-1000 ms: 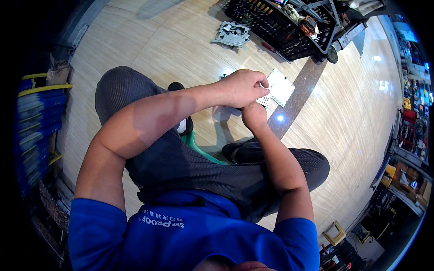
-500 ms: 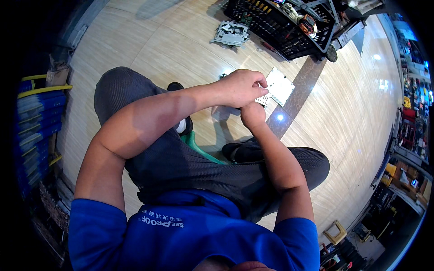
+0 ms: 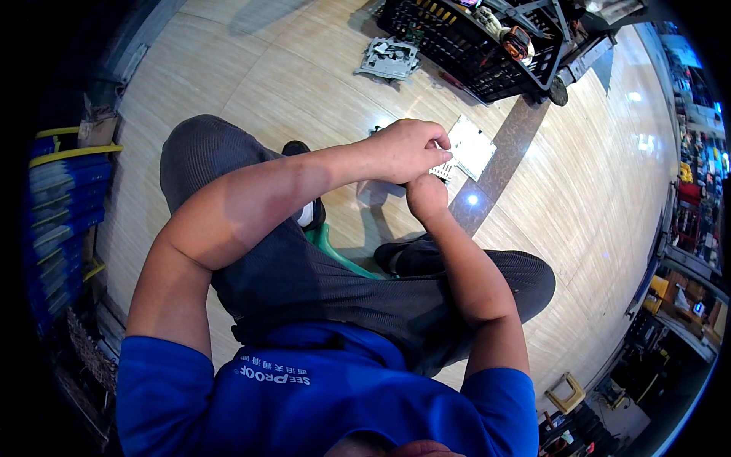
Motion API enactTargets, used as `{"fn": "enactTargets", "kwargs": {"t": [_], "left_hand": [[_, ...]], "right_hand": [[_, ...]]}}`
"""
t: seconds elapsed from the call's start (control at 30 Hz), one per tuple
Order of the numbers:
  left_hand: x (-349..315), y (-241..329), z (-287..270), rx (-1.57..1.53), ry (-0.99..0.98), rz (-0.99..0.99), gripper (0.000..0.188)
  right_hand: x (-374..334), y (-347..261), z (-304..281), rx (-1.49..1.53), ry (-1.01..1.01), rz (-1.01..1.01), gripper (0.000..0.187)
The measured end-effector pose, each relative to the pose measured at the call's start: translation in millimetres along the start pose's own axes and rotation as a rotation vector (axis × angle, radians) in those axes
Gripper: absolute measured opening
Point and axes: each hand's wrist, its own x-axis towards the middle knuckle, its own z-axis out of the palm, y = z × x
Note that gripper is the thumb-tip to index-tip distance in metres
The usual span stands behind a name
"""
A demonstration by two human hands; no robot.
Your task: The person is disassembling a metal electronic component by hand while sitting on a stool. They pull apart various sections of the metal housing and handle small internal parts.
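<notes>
My left hand (image 3: pixel 407 151) reaches across from the left, its fingers curled and its thumb and index finger almost meeting at the edge of a pale slotted metal part (image 3: pixel 441 169). Just below it my right hand (image 3: pixel 426 196) is closed against the same part, its fingertips hidden under the left hand. Most of the slotted part is covered by both hands. On the floor just beyond lies a flat white metal plate (image 3: pixel 473 148) with a row of slots along one edge.
A black plastic basket (image 3: pixel 487 65) full of tools and cables stands ahead. Beside it lies a silver metal frame (image 3: pixel 389 59). I sit on a green stool (image 3: pixel 335 251). Blue bins (image 3: pixel 65 206) are stacked at left, crowded shelves (image 3: pixel 689 175) at right.
</notes>
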Motion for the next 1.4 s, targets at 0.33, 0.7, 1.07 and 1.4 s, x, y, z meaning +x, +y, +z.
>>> {"fn": "enactTargets", "kwargs": {"t": [0.33,0.7,1.07,1.4], "left_hand": [[0,2,0,-0.001,-0.015,-0.006,0.033],[0,0,0,0.014,-0.008,0.009,0.033],[-1,0,0,0.02,0.001,0.016,0.03],[-1,1,0,0.027,-0.004,0.012,0.03]], "right_hand": [[7,6,18,0.008,0.032,-0.029,0.022],[3,4,12,-0.007,0.034,-0.043,0.022],[8,4,15,-0.021,-0.014,-0.019,0.022],[0,0,6,-0.002,0.019,-0.018,0.023]]}}
